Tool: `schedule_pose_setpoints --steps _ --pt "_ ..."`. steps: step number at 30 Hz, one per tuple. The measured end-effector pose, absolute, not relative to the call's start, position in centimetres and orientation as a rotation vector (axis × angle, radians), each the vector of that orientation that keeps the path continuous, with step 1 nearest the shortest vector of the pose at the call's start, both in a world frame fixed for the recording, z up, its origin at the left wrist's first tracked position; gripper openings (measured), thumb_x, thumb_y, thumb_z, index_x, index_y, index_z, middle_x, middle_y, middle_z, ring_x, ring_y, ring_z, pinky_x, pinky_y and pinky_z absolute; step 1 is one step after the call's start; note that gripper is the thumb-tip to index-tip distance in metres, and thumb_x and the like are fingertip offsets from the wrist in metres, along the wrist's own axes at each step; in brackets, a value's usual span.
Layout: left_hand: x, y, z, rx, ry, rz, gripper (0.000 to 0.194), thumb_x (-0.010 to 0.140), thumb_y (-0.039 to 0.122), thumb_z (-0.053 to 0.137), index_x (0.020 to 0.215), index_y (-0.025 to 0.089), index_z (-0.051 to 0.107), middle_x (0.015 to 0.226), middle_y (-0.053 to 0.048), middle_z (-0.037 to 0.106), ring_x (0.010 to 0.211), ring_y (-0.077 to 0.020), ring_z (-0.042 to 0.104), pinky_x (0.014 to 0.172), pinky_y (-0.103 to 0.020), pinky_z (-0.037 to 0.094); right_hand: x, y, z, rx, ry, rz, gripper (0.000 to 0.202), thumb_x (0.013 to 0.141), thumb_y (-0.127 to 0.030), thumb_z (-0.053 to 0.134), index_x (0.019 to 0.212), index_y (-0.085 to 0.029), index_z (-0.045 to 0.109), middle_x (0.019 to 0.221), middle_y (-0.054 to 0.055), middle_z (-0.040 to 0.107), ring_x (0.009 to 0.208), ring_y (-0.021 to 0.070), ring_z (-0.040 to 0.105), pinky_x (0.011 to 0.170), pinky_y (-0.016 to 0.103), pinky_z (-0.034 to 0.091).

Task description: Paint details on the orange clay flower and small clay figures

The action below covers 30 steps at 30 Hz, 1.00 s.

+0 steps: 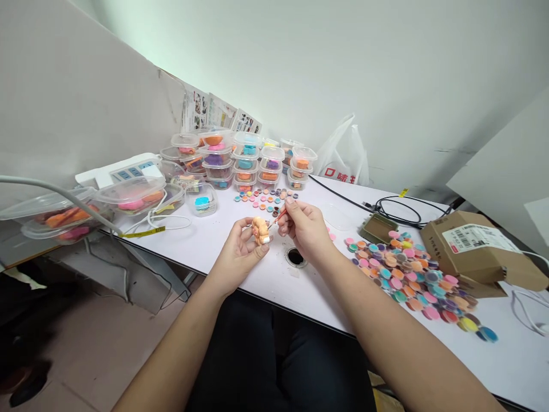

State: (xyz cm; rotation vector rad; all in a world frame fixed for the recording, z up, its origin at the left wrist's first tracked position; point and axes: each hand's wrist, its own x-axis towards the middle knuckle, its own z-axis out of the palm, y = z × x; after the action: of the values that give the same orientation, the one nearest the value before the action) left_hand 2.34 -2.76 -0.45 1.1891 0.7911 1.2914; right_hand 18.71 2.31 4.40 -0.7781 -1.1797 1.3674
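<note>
Pinched in my left hand is a small peach-and-white figurine, raised over the front of the white table. My right hand grips a thin red-handled paintbrush, its tip close to the right side of the figurine; whether it touches, I cannot tell. Just behind both hands lie strips of small paint pots in several colours. Beneath my right hand, a round cable hole opens in the tabletop.
Stacked clear tubs of coloured pieces stand at the back, beside a white plastic bag. A large heap of paint pots, an olive box and a cardboard box lie right. Left sits a power strip; a black cable coils behind.
</note>
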Motion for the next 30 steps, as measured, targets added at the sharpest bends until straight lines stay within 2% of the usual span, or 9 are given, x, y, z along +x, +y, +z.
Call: schedule_pose_setpoints --steps 7,13,19,24,30 --pt "2.4 -2.8 -0.6 1.194 0.796 1.302 0.058 0.083 0.032 0.080 0.127 0.029 0.043 0.135 -0.008 0.060 0.107 -0.0155 0.069 0.103 -0.034 0.048 18.4 2.3 4.4 -0.819 -1.242 1.244 0.052 0.077 -0.069 0.073 0.074 -0.018 0.066 0.063 0.003 0.071 0.049 0.0100 0.057 0.052 0.024 0.052" --pt "2.7 -2.8 -0.8 1.206 0.837 1.344 0.058 0.083 0.030 0.080 0.127 0.028 0.042 0.131 -0.007 0.061 0.105 -0.0155 0.070 0.098 -0.033 0.051 18.9 2.5 4.8 -0.800 -1.231 1.233 0.051 0.074 -0.067 0.078 0.072 -0.018 0.066 0.059 0.002 0.067 0.045 0.0097 0.055 0.047 0.024 0.049" --pt "3.0 -2.8 -0.8 1.186 0.905 1.367 0.058 0.082 0.033 0.081 0.124 0.026 0.042 0.133 -0.010 0.062 0.112 -0.0197 0.070 0.101 -0.036 0.052 19.0 2.6 4.7 -0.826 -1.221 1.169 0.053 0.073 -0.068 0.077 0.073 -0.017 0.066 0.062 0.002 0.069 0.047 0.0092 0.057 0.049 0.024 0.051" --pt "3.2 -3.0 -0.6 1.171 0.926 1.365 0.057 0.080 0.032 0.082 0.123 0.025 0.044 0.132 -0.010 0.064 0.111 -0.0209 0.071 0.099 -0.037 0.053 19.1 2.7 4.6 -0.855 -1.276 1.239 0.053 0.073 -0.069 0.077 0.074 -0.016 0.067 0.061 0.002 0.069 0.048 0.0095 0.058 0.051 0.024 0.053" --pt "3.5 -3.1 -0.4 1.137 1.007 1.402 0.058 0.077 0.033 0.084 0.121 0.024 0.047 0.131 -0.013 0.066 0.111 -0.0245 0.072 0.098 -0.041 0.055 19.6 2.9 4.8 -0.841 -1.255 1.140 0.052 0.075 -0.067 0.077 0.077 -0.016 0.068 0.066 0.003 0.072 0.051 0.0095 0.061 0.052 0.022 0.053"
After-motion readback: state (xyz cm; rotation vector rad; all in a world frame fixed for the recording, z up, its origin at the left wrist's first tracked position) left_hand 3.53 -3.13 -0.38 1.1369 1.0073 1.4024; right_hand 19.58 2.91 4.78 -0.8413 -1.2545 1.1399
